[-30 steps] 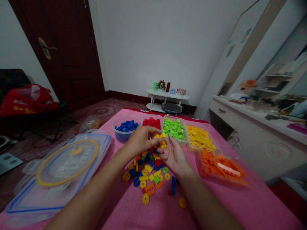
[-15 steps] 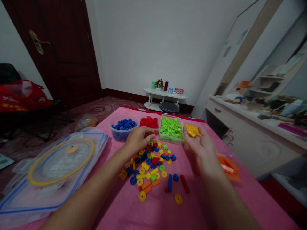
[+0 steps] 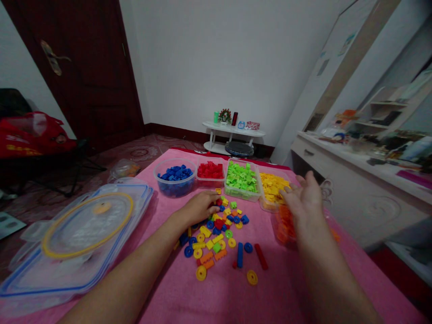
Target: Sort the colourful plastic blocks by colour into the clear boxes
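Note:
My left hand (image 3: 200, 208) hovers palm down over the back left of a mixed pile of plastic building blocks (image 3: 218, 231). Its fingers are bent, with a gap between thumb and forefinger and nothing visibly held. A small yellow block (image 3: 218, 191) lies just beyond its fingertips. On the other side, my right hand (image 3: 305, 195) is open, palm tilted up and bare. Its fingertips are at the right edge of a clear tub of yellow blocks (image 3: 272, 185). Below that hand, a tub of orange blocks (image 3: 285, 225) is partly hidden.
Clear tubs of blue blocks (image 3: 175, 175), red blocks (image 3: 209, 171) and green blocks (image 3: 241, 177) line the back of the pink-covered table (image 3: 222, 301). Stacked clear lids (image 3: 87, 225) lie at the left. A white dresser (image 3: 364, 180) stands at the right.
My right hand has let go of the yellow blocks, now in their tub, and moved right. My left hand has lowered slightly toward the pile.

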Demonstrator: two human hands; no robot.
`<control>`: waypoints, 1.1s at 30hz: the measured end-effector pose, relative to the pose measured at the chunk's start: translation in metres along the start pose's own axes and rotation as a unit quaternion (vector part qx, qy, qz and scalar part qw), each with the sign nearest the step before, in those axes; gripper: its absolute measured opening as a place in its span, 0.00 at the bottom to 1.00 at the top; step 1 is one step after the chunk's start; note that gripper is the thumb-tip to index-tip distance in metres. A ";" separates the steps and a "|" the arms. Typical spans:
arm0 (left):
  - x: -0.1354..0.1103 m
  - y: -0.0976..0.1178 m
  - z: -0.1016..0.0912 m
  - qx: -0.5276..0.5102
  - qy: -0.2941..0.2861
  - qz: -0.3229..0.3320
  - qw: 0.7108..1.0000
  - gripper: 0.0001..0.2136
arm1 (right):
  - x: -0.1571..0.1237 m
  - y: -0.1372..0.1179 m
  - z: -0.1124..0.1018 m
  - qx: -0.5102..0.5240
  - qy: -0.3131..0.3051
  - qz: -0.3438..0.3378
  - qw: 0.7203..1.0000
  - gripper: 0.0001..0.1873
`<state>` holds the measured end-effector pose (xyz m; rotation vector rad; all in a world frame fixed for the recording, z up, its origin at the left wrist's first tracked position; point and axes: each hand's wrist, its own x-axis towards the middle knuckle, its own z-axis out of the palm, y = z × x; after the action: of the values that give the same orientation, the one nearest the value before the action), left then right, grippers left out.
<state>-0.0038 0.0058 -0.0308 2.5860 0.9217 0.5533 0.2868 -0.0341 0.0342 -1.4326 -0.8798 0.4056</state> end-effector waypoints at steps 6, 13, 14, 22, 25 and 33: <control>0.001 0.008 -0.009 -0.009 -0.004 -0.032 0.999 0.10 | -0.060 -0.015 0.051 0.129 -0.264 0.081 0.952 0.12; -0.001 0.005 -0.032 -0.073 0.002 -0.034 0.997 0.08 | -0.099 -0.001 0.069 -0.223 -0.513 -0.107 0.822 0.10; -0.002 0.005 -0.036 -0.104 0.009 -0.044 0.994 0.07 | -0.103 -0.001 0.069 -0.265 -0.501 -0.143 0.811 0.12; -0.004 0.004 -0.061 -0.713 0.078 -0.221 0.661 0.07 | -0.103 -0.006 0.069 -0.389 -0.437 -0.188 0.789 0.08; -0.003 0.001 -0.063 -0.774 0.070 -0.258 0.575 0.03 | -0.098 -0.007 0.068 -0.367 -0.402 -0.187 0.818 0.03; -0.005 -0.007 -0.046 -0.217 0.059 -0.236 0.945 0.08 | -0.102 -0.006 0.066 -0.416 -0.427 -0.212 0.774 0.08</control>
<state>-0.0324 0.0165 0.0048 1.8738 1.2453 0.6839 0.1723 -0.0633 0.0052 -1.7592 -2.3036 0.3197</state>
